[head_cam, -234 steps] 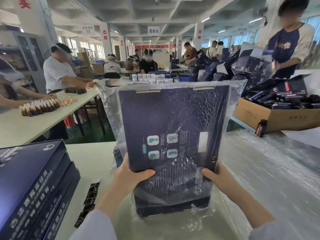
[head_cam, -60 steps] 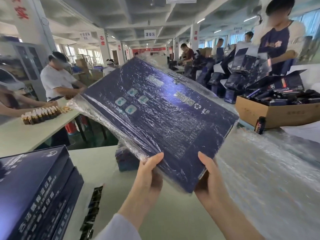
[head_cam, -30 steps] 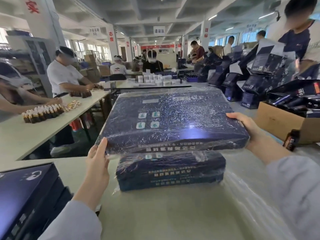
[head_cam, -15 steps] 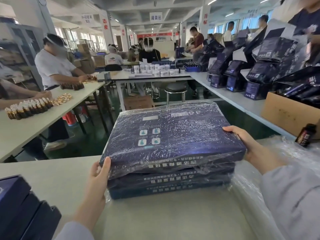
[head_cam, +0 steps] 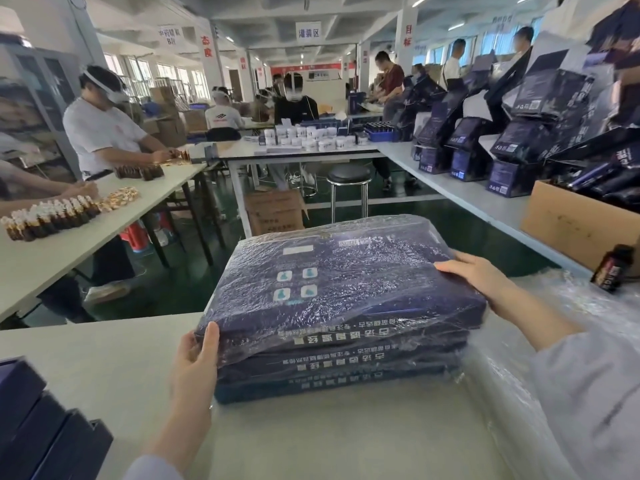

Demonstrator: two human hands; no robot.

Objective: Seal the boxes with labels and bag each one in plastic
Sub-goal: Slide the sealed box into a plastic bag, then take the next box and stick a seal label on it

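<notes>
The bagged top box point(head_cam: 332, 282) lay on a stack point(head_cam: 346, 375) of 3 such boxes, at the far edge of the table point(head_cam: 104, 362). The left hand point(head_cam: 192, 358) gripped its near left corner, the fingers curled around it. The right hand point(head_cam: 485, 278) rested on the right edge with fingers almost straight, grasping nothing. I think both hands were there to square this box with those below. Loose plastic point(head_cam: 554, 341) lay at the right and bare boxes point(head_cam: 41, 438) at the left, each within easy reach.
</notes>
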